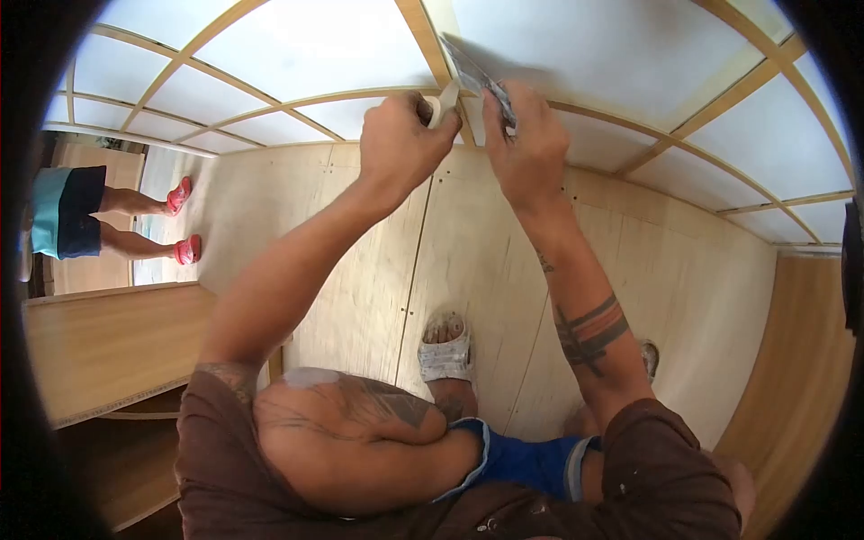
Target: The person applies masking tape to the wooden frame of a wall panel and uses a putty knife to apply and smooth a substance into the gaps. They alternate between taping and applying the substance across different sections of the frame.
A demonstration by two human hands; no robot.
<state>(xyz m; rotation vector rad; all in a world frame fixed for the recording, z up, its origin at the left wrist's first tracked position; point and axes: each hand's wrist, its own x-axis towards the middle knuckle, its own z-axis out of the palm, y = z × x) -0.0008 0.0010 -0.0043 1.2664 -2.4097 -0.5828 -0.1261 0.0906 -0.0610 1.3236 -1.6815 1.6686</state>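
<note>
My left hand [402, 144] is closed around a small roll of pale masking tape [437, 112]. A short length of the tape runs up from the roll to a joint between the wooden strips [423, 38] on the white panelled wall [333, 49]. Close beside it, my right hand [531, 139] grips a putty knife [468, 70] with a flat, smeared metal blade. The blade points up and to the left, near the edge of a white panel. Fingers hide most of its handle.
Light plywood flooring [360, 261] lies below, with my sandalled foot [445, 346] on it. A wooden cabinet [117, 342] stands at the left. Beyond it, another person [81, 211] in red shoes stands near an opening. A wooden panel [783, 360] borders the right side.
</note>
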